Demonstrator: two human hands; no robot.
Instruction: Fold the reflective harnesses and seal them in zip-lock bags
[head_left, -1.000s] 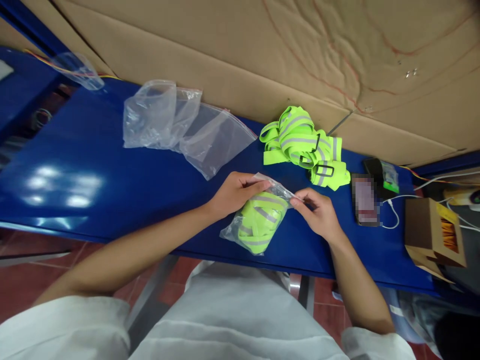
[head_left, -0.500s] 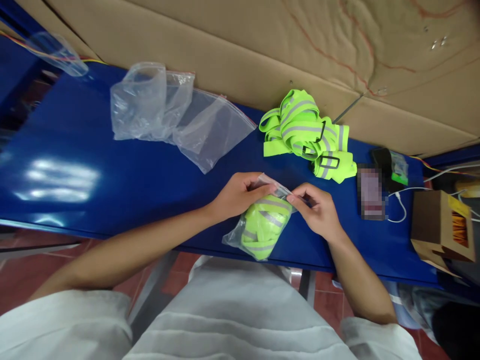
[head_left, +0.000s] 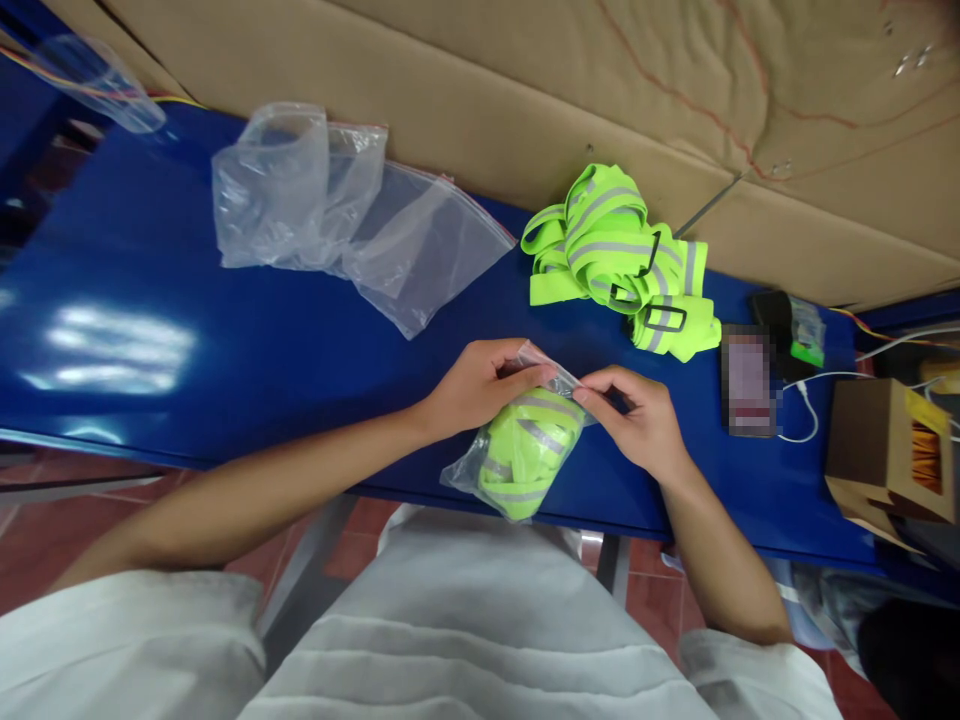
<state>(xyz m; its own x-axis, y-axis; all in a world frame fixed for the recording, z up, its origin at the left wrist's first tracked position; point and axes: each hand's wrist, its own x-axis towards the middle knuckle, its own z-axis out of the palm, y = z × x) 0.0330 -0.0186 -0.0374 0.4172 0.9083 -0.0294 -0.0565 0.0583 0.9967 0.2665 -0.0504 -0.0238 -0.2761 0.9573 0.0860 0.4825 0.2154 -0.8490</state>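
Observation:
A clear zip-lock bag (head_left: 466, 474) hangs tilted near the front edge of the blue table, with a folded neon-yellow reflective strap (head_left: 527, 455) inside it. At the upper left of the bag's mouth, my left hand (head_left: 484, 385) is closed, its thumb and fingers pinching the plastic. My right hand (head_left: 636, 415) pinches the right corner of the same mouth between thumb and forefinger. Beyond my hands lies a loose heap of neon-yellow reflective straps (head_left: 611, 245) with black buckles. Several flat, clear zip-lock bags (head_left: 442, 250) overlap to its left.
The blue table (head_left: 247, 370) runs up to a brown cardboard-like panel (head_left: 465, 110). On the right are a blurred-out phone (head_left: 748, 380), a white cable (head_left: 808, 412) and a cardboard box (head_left: 862, 440). A clear plastic cup (head_left: 112, 90) lies at the far left.
Both hands keep their pinch on the bag's mouth, almost unmoved. The view has shifted slightly, so the table items appear a little higher.

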